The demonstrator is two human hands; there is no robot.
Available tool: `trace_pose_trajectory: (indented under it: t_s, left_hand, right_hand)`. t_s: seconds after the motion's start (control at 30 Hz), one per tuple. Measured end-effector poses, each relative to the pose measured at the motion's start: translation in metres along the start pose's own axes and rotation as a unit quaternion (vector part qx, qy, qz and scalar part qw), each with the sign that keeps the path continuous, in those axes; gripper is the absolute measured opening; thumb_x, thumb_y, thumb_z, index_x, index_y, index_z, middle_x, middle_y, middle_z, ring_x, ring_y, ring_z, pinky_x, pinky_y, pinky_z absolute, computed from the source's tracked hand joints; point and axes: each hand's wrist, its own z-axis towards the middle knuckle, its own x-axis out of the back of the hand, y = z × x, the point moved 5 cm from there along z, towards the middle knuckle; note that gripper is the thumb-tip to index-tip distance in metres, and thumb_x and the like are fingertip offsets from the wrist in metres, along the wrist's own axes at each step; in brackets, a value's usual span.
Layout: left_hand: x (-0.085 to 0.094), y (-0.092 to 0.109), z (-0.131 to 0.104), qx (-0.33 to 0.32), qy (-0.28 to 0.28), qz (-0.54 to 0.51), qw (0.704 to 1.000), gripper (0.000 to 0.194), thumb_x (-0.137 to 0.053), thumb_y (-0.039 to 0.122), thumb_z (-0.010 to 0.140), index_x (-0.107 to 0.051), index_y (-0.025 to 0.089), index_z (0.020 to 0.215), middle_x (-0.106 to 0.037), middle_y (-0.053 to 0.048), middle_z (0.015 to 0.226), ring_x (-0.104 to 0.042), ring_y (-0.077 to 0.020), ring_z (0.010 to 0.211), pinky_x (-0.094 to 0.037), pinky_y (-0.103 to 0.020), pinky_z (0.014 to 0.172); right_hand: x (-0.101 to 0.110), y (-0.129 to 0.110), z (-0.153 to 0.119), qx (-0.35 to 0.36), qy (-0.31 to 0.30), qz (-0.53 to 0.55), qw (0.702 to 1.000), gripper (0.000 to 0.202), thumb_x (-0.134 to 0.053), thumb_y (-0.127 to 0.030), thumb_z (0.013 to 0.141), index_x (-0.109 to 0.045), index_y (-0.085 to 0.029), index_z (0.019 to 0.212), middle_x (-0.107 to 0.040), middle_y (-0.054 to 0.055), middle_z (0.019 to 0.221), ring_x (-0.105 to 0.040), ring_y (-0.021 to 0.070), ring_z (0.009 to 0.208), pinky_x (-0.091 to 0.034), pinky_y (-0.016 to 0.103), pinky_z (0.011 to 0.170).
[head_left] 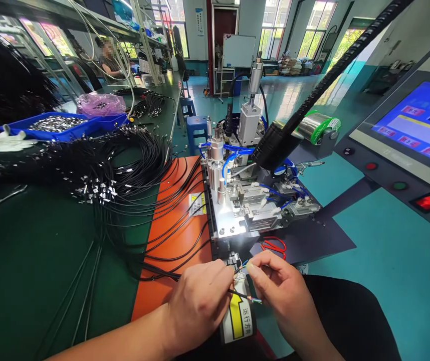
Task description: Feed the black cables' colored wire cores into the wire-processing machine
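Note:
My left hand [203, 296] is closed around black cables [170, 273] in front of the machine. The end of one black cable [240, 294] sticks out past its fingers, with thin coloured wires [255, 300] bared at the tip. My right hand [284, 288] pinches the fine wires [243, 265] of another cable end between thumb and forefinger. Just beyond both hands is the front of a bench machine [233, 213] with metal cylinders and blue air tubes. Beneath them is a white cylinder [242, 326] with a yellow arrow label.
Many black cables [136, 155] with metal connectors lie coiled on the green table [30, 250] at left. Behind them is a blue tray [98, 125] of small metal parts. At right are a control screen [421, 125], a solder spool [314, 128] and red-handled tool [274, 245]. A lamp [273, 145] overhangs the machine.

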Motion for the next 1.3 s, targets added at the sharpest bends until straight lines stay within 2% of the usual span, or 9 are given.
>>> trace_pose_trajectory:
  t_s: [0.13, 0.33, 0.47, 0.6, 0.73, 0.83, 0.93, 1.13, 1.3]
  left_hand:
    - [0.0, 0.0, 0.0, -0.005, -0.003, 0.0, 1.0, 0.015, -0.043, 0.011, 0.092, -0.048, 0.019, 0.08, -0.047, -0.001, 0.068, -0.044, -0.0163, 0.058, -0.03, -0.031, 0.053]
    - [-0.001, -0.001, 0.0, -0.011, -0.004, -0.011, 1.0, 0.015, -0.042, 0.012, 0.094, -0.051, 0.018, 0.084, -0.05, -0.002, 0.068, -0.045, -0.0166, 0.059, -0.031, -0.03, 0.053]
    - [0.0, -0.001, 0.0, -0.015, -0.006, -0.015, 1.0, 0.014, -0.042, 0.012, 0.094, -0.052, 0.018, 0.087, -0.051, -0.002, 0.069, -0.046, -0.0171, 0.059, -0.031, -0.031, 0.053]
    - [-0.001, -0.001, -0.001, -0.015, -0.012, -0.013, 1.0, 0.017, -0.042, 0.011, 0.094, -0.05, 0.019, 0.081, -0.049, -0.001, 0.068, -0.044, -0.0163, 0.057, -0.03, -0.031, 0.052]
    - [-0.003, -0.002, -0.001, -0.012, -0.006, -0.01, 1.0, 0.017, -0.043, 0.012, 0.093, -0.052, 0.018, 0.081, -0.048, -0.001, 0.067, -0.044, -0.0164, 0.057, -0.031, -0.03, 0.052]
    - [-0.002, -0.002, 0.001, -0.007, 0.004, -0.01, 1.0, 0.016, -0.044, 0.011, 0.092, -0.054, 0.017, 0.082, -0.048, -0.002, 0.066, -0.045, -0.0169, 0.057, -0.031, -0.031, 0.052]
    - [0.002, -0.001, 0.004, 0.0, 0.008, 0.007, 1.0, 0.016, -0.044, 0.011, 0.093, -0.059, 0.015, 0.091, -0.051, -0.002, 0.068, -0.046, -0.0177, 0.058, -0.032, -0.031, 0.052]
    - [0.012, 0.0, 0.006, 0.023, -0.004, -0.022, 0.999, 0.023, -0.045, 0.01, 0.094, -0.059, 0.014, 0.113, -0.059, -0.008, 0.085, -0.055, -0.0205, 0.074, -0.046, -0.032, 0.065]
    - [0.013, -0.004, 0.004, 0.042, 0.001, -0.023, 0.999, 0.023, -0.046, 0.008, 0.093, -0.061, 0.014, 0.109, -0.059, -0.009, 0.089, -0.054, -0.0211, 0.078, -0.049, -0.033, 0.068]
  right_hand:
    - [-0.003, 0.002, 0.005, -0.047, -0.014, 0.054, 0.997, 0.028, -0.068, -0.043, 0.086, -0.059, -0.018, 0.075, -0.04, -0.007, 0.051, -0.032, 0.0079, 0.047, -0.024, 0.022, 0.044]
    - [-0.004, 0.011, 0.009, -0.077, -0.051, 0.1, 0.991, 0.027, -0.068, -0.041, 0.087, -0.056, -0.018, 0.078, -0.041, -0.008, 0.051, -0.03, 0.0065, 0.047, -0.019, 0.021, 0.045]
    - [-0.004, 0.013, 0.012, -0.081, -0.071, 0.119, 0.987, 0.025, -0.066, -0.038, 0.09, -0.053, -0.018, 0.079, -0.043, -0.008, 0.053, -0.032, 0.0064, 0.048, -0.021, 0.021, 0.046]
    - [-0.004, 0.01, 0.014, -0.077, -0.101, 0.091, 0.988, 0.019, -0.062, -0.036, 0.093, -0.058, -0.017, 0.088, -0.046, -0.007, 0.057, -0.036, 0.0071, 0.05, -0.024, 0.02, 0.047]
    - [-0.001, 0.003, 0.014, -0.064, -0.116, 0.049, 0.99, 0.025, -0.06, -0.038, 0.093, -0.056, -0.017, 0.08, -0.045, -0.007, 0.056, -0.036, 0.0078, 0.051, -0.026, 0.021, 0.048]
    - [0.0, 0.001, 0.014, -0.063, -0.107, 0.025, 0.992, 0.028, -0.06, -0.041, 0.092, -0.055, -0.018, 0.078, -0.044, -0.007, 0.056, -0.036, 0.0087, 0.052, -0.028, 0.022, 0.049]
    - [0.002, 0.004, 0.016, -0.062, -0.088, 0.012, 0.994, 0.03, -0.059, -0.043, 0.093, -0.055, -0.018, 0.077, -0.042, -0.008, 0.054, -0.034, 0.0086, 0.051, -0.026, 0.022, 0.048]
    - [0.002, 0.015, 0.023, -0.056, -0.057, 0.029, 0.996, 0.031, -0.058, -0.041, 0.094, -0.053, -0.018, 0.073, -0.041, -0.008, 0.052, -0.031, 0.008, 0.049, -0.023, 0.022, 0.047]
    - [-0.002, 0.021, 0.026, -0.058, -0.048, 0.013, 0.997, 0.03, -0.059, -0.041, 0.094, -0.056, -0.017, 0.075, -0.04, -0.008, 0.055, -0.032, 0.0083, 0.051, -0.025, 0.022, 0.048]
